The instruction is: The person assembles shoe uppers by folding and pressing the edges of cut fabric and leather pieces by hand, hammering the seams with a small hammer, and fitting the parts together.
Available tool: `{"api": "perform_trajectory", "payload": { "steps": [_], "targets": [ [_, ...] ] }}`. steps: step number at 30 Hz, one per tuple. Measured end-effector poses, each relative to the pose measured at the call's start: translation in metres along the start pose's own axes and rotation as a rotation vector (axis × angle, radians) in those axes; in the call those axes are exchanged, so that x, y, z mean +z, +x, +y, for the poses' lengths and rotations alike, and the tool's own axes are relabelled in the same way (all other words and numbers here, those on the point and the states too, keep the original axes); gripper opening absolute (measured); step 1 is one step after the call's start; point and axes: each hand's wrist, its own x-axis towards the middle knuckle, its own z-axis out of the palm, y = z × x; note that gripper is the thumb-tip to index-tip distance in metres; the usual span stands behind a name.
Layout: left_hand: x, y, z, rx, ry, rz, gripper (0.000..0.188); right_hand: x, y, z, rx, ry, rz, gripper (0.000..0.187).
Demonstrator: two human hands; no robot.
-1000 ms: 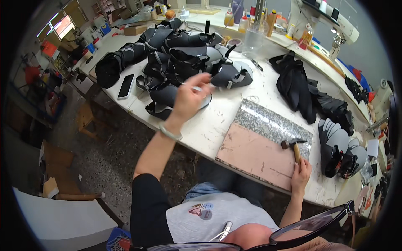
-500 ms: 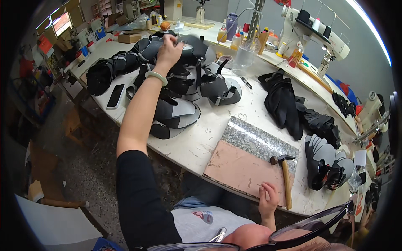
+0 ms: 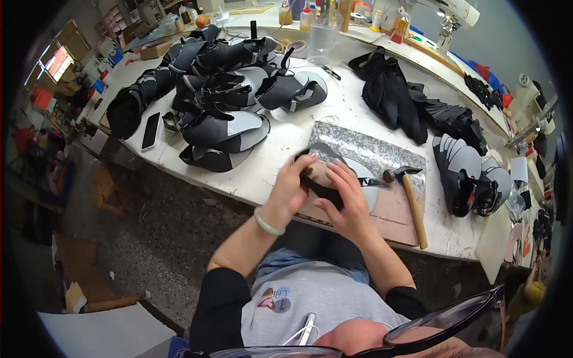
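A black and grey shoe upper [image 3: 325, 154] is held between my two hands above the pink-brown board [image 3: 391, 218], its light grey end pointing right. My left hand [image 3: 292, 185] is closed round the dark edge on the left, a pale bangle on its wrist. My right hand [image 3: 347, 197] is closed over the near right side, with fingers bent across the upper and thumb on the near edge. Both hands are slightly blurred, and they hide the middle of the upper. Just right of them, a wooden-handled hammer [image 3: 413, 209] lies on the board.
The board rests on a speckled stone slab [image 3: 370, 143]. Several finished-looking shoe uppers [image 3: 233, 131] are heaped at the left, beside a phone [image 3: 151, 131]. Black fabric pieces [image 3: 391, 98] and stacked grey-black parts [image 3: 456, 170] lie right. A sewing machine [image 3: 450, 18] stands behind.
My left hand has come back from the far heap to the board with a shoe upper. My right hand has risen from the board's near edge and taken hold of it too.
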Motion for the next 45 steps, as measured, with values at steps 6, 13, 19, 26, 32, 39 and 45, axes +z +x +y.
{"api": "perform_trajectory", "payload": {
  "steps": [6, 13, 19, 26, 32, 39, 45],
  "targets": [
    [-0.017, -0.06, -0.01, -0.212, -0.281, -0.275, 0.085, -0.003, 0.017, 0.035, -0.07, 0.215, -0.363, 0.032],
    [0.022, -0.098, 0.007, 0.23, -0.041, -0.274, 0.044, -0.034, 0.052, 0.009, -0.095, 0.316, -0.542, 0.029],
    [0.012, -0.089, -0.015, 0.564, 0.446, 0.011, 0.027, -0.015, 0.03, 0.005, 0.216, 0.289, -0.511, 0.03],
    [0.014, -0.085, -0.01, 0.517, 0.569, 0.141, 0.035, -0.004, 0.016, 0.01, 0.335, 0.423, -0.429, 0.027],
    [0.004, -0.087, -0.009, 0.421, 0.479, 0.046, 0.031, -0.014, 0.019, 0.012, 0.687, 0.82, -0.573, 0.024],
    [0.012, -0.093, -0.003, 0.374, 0.449, 0.043, 0.018, -0.011, 0.022, 0.007, 0.485, 0.709, -0.56, 0.016],
    [0.017, -0.095, -0.005, 0.435, 0.58, 0.215, 0.017, -0.01, 0.025, 0.001, 0.38, 0.561, -0.555, 0.014]
  ]
}}
